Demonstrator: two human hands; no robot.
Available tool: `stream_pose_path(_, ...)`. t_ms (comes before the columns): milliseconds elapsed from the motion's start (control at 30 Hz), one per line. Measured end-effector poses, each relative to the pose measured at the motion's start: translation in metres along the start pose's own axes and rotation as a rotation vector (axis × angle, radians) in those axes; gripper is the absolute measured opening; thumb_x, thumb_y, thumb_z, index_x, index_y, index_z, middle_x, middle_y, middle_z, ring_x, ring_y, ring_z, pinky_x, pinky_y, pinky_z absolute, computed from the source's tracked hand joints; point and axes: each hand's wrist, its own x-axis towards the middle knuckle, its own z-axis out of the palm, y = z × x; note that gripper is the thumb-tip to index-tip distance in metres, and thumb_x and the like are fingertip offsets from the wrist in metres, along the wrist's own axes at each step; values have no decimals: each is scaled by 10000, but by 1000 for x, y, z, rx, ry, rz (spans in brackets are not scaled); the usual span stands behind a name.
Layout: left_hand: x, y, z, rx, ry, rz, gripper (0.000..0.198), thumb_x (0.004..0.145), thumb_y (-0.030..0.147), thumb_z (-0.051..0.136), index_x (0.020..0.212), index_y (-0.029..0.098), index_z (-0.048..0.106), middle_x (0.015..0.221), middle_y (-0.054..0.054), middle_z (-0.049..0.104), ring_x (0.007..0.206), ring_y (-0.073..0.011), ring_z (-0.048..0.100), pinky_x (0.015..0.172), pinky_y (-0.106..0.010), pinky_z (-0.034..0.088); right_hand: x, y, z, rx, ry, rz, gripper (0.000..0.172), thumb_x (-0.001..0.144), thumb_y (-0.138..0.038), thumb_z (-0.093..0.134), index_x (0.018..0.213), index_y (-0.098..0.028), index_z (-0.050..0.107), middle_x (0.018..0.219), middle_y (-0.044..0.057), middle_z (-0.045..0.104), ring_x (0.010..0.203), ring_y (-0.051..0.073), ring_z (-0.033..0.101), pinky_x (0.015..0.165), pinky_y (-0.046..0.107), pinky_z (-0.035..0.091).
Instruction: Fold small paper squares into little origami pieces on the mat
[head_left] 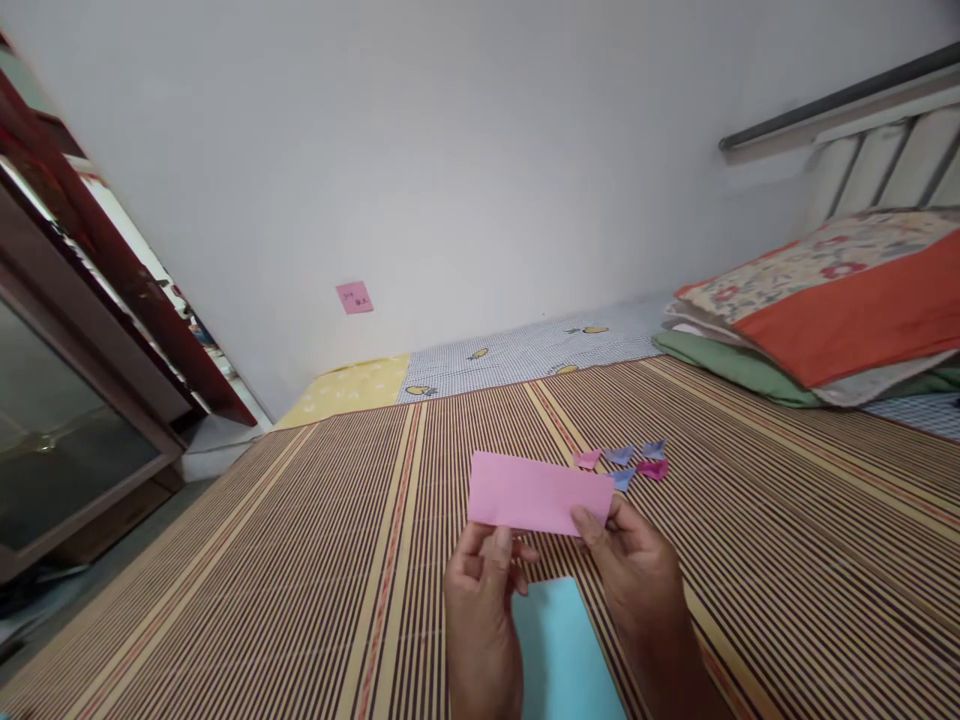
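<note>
A pink sheet of paper (536, 490), folded into a long rectangle, is held up between both hands above the mat. My left hand (486, 600) pinches its lower left edge with the thumb in front. At the right end, my right hand (637, 560) grips the paper, thumb on the near face and fingers behind. Below the hands lies a light blue sheet (566, 650), partly covered by my left hand. Just beyond the pink paper sit several small folded paper pieces, among them a magenta one (652, 469) and a blue-violet one (654, 449).
A striped bamboo mat (315, 560) covers the bed. At the right back, a stack of bedding holds an orange floral pillow (862, 300). A pink note (354, 297) is stuck to the white wall (480, 180). To the left stands a glass-fronted cabinet (67, 450).
</note>
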Motion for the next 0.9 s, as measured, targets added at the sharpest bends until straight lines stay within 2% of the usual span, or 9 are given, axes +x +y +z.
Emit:
stream_pose_path(67,-1,0,2,-152,-17,-73,325,723,367,910,889,144,741,707,-6,678,557,-83,567,512,-166,449,-1,-2,4,21,-35,-5,323,824,-430,808,1028,-183,770,967,102,796,873,261,733,819,371,596)
stream_pose_path(167,-1,2,3,-312,108,-126,345,594,264,981,840,159,762,776,-14,717,605,-97,631,601,-194,539,-6,-8,9,-13,-74,-77,249,820,-363,805,993,-188,764,892,84,777,840,261,732,794,376,593)
stream_pose_path(267,-3,9,4,-330,115,-142,425,653,376,945,990,165,796,1080,-124,767,931,-229,736,780,-295,600,-13,-14,11,-252,-16,-399,37,852,-197,725,869,-229,733,867,59,731,864,258,706,800,377,569)
stream_pose_path(367,-8,17,5,-328,-71,-165,542,803,570,783,1169,170,766,1235,-176,735,1137,-322,695,860,-379,592,-16,-16,11,-478,-29,-728,231,856,-48,615,867,-254,719,923,57,707,909,248,678,821,386,551)
stream_pose_path(500,-8,17,0,-245,14,-140,495,704,369,908,1138,174,770,1061,-133,798,1034,-307,741,847,-373,589,-15,-15,12,-557,-150,-883,326,863,32,529,893,-243,701,960,58,694,920,232,656,797,374,550)
stream_pose_path(600,0,10,-7,-206,63,-120,545,685,331,916,1165,140,744,948,-118,803,926,-289,764,819,-372,588,-12,-13,12,-589,-281,-901,366,832,65,482,899,-223,698,992,73,688,949,234,644,802,371,555)
stream_pose_path(733,11,-1,-16,-148,134,-98,512,630,324,947,1050,127,731,829,-78,788,757,-231,754,715,-325,582,-12,-11,11,-626,-420,-847,414,754,97,456,911,-196,703,1022,97,682,982,247,635,823,380,545)
stream_pose_path(800,15,-2,-19,-126,165,-74,474,590,332,963,942,133,717,776,-53,773,688,-194,725,670,-290,567,-14,-12,8,-628,-492,-736,402,751,73,512,952,-204,725,1095,109,680,1044,268,637,862,401,543)
stream_pose_path(900,17,1,-21,-101,172,-49,425,588,346,954,838,156,668,720,-15,744,636,-160,693,634,-249,540,-12,-15,1,-507,-614,-418,306,745,-119,771,1025,-241,754,1285,110,645,1160,306,626,937,414,537)
